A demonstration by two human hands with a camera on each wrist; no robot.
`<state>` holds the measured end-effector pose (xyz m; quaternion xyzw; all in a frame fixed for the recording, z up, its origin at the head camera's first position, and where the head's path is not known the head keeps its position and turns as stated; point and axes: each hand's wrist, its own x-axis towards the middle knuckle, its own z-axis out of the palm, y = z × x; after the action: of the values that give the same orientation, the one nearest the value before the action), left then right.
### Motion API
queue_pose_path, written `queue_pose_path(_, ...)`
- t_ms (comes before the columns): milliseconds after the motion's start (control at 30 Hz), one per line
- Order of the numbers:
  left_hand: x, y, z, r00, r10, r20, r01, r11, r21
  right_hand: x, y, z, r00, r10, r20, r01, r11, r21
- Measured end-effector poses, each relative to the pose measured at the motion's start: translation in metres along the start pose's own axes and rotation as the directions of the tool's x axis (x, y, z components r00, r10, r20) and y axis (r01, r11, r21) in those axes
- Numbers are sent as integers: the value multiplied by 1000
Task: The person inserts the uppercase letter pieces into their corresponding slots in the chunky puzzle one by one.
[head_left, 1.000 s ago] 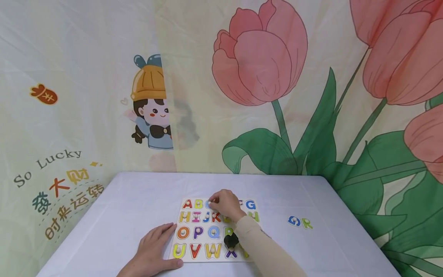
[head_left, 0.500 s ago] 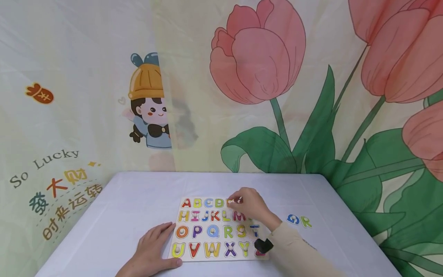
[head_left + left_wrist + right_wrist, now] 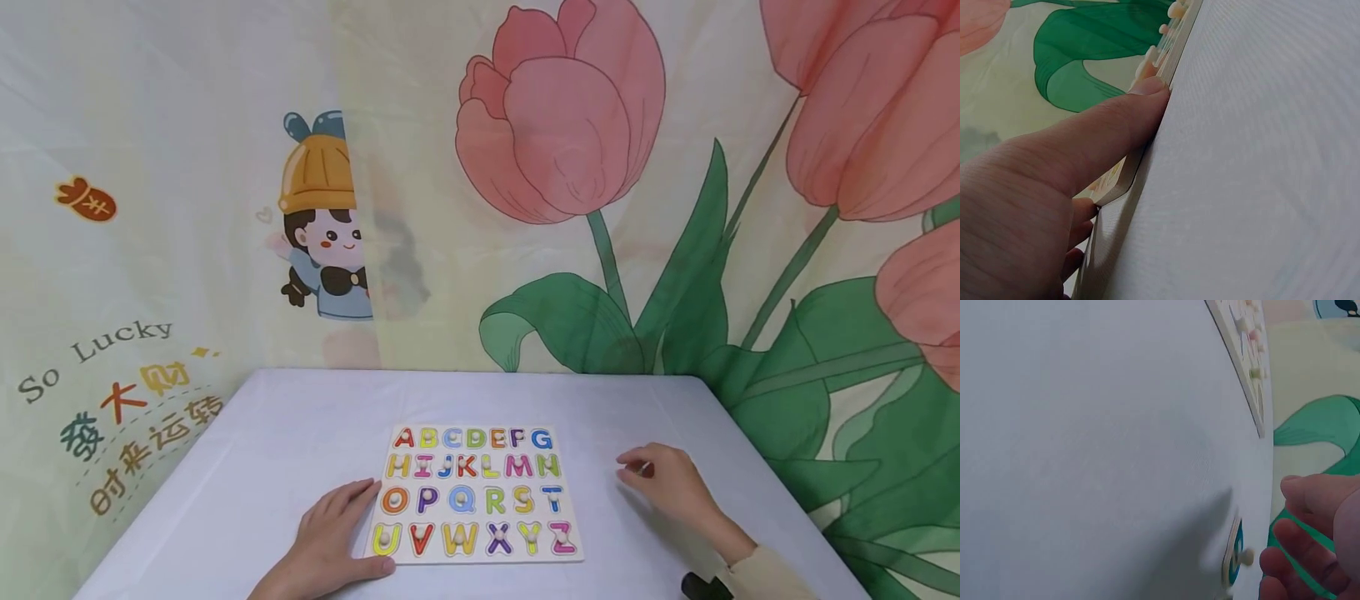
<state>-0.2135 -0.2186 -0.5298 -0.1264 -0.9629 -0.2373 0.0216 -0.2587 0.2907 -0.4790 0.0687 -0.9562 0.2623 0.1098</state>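
Note:
A white alphabet puzzle board lies on the table, its coloured letters in rows, many with small round knobs. My left hand rests at the board's near left corner, fingers along the left edge. In the left wrist view the left thumb presses along the board's edge. My right hand hovers right of the board, fingers loosely bent, holding nothing visible. Just by its fingertips in the right wrist view stands a blue knobbed letter piece, apart from them. The hand hides the loose pieces in the head view.
A white cloth covers the table. Behind it hangs a curtain printed with pink tulips and a cartoon child. A black wrist device sits on the right forearm.
My right hand has moved from over the board's top row to the right, now above the loose blue G and green R letter pieces. My left hand stays in place.

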Motion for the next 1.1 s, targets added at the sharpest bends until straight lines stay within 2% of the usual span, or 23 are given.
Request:
queue_pose_path(233, -2, -2, 1, 1000, -11, -3, 11, 1000, -9, -3, 22, -8, 1000, 14, -19, -14, 1000, -15)
queue_pose_path(633, -1, -1, 2, 1000, 6, -12, -6, 1000, 0, 6, 31, -2, 996, 87, 15, -86, 993, -84)
queue_pose_path(867, 1, -1, 1, 1000, 10, -16, -9, 1000, 10, 9, 30, -3, 999, 28, 35, -26, 998, -61)
queue_pose_path(1100, 0, 1, 1, 1000, -19, 4, 19, 1000, -5, 15, 27, -4, 992, -70, 104, 71, 997, -9)
